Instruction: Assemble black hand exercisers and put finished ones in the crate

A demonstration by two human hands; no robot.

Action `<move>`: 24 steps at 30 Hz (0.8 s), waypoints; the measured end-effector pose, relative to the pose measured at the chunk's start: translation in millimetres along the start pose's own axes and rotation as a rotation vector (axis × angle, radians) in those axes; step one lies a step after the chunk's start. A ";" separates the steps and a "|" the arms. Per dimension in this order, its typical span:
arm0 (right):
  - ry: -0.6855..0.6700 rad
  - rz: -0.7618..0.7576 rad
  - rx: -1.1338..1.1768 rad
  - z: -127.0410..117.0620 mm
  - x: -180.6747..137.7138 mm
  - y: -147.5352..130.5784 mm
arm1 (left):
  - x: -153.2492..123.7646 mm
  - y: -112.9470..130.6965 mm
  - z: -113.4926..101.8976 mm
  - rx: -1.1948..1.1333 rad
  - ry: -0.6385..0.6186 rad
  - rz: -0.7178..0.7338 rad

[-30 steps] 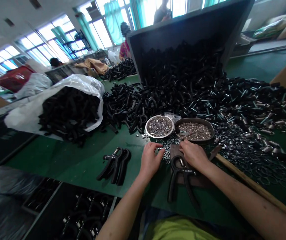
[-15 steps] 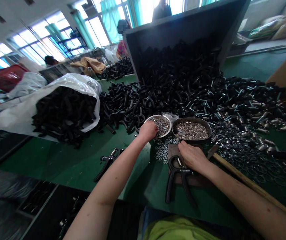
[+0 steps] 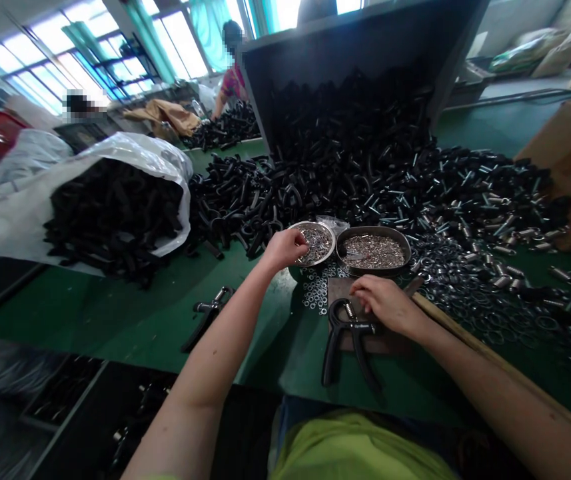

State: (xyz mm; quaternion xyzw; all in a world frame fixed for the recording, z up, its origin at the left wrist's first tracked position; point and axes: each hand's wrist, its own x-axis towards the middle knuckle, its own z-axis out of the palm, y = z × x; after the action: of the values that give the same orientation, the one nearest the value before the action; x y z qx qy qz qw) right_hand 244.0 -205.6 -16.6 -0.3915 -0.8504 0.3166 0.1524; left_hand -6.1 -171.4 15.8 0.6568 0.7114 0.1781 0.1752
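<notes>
My left hand (image 3: 285,250) is at the left rim of a round bowl (image 3: 334,248) of small metal parts, its thumb and fingers pinched together. Anything between those fingertips is too small to name. My right hand (image 3: 382,303) hovers over a flat metal plate (image 3: 338,288), fingers curled in; what they may hold is hidden. Just left of it, a black hand grip strengthener (image 3: 352,333) with a coil spring lies partly on the plate, handles towards me. Behind the plate stands an oval tin (image 3: 374,252) full of tiny metal pieces.
Small nuts (image 3: 315,297) lie left of the plate. A hammer with a wooden handle (image 3: 445,327) and metal rings (image 3: 490,320) are at right. Another grip strengthener (image 3: 208,317) lies left. Beyond are black handles (image 3: 245,193), a white bag (image 3: 10,220), a big bin (image 3: 345,47) and co-workers.
My left hand has drawn back slightly towards the bowl's rim, its fingers pinched. My right hand has lifted its fingertips off the oval tin's edge and curled them over the plate. The view has shifted slightly.
</notes>
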 end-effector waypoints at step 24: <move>0.088 0.016 -0.550 -18.2 -51.4 20.6 | -138.1 31.9 65.1 -0.521 -0.056 0.135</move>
State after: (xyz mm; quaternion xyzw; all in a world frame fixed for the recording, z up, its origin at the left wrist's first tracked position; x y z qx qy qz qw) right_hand 298.2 -227.0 -17.0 -0.4381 -0.8939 0.0576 0.0748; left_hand 63.6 -305.2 -23.6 0.6402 0.5912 0.3480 0.3458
